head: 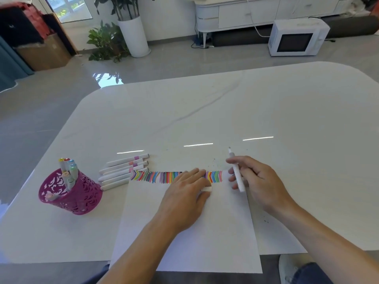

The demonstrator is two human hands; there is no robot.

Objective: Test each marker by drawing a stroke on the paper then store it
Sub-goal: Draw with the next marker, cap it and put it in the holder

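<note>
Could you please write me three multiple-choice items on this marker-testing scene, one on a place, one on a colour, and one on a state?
1. Where do the loose markers lie?
A. Between the cup and the paper
B. Right of the paper
C. On the floor

2. What colour is the cup?
A. Blue
B. Magenta pink
C. Black

3. How is the marker in the right hand?
A. Capped, lying flat
B. Uncapped, tip raised off the paper
C. Standing in the cup

Answers:
1 A, they lie in a row beside the paper's top-left corner.
2 B, its cut-out wall is magenta.
3 B, the marker points away with a bare tip, while the left hand covers a white cap.
</note>
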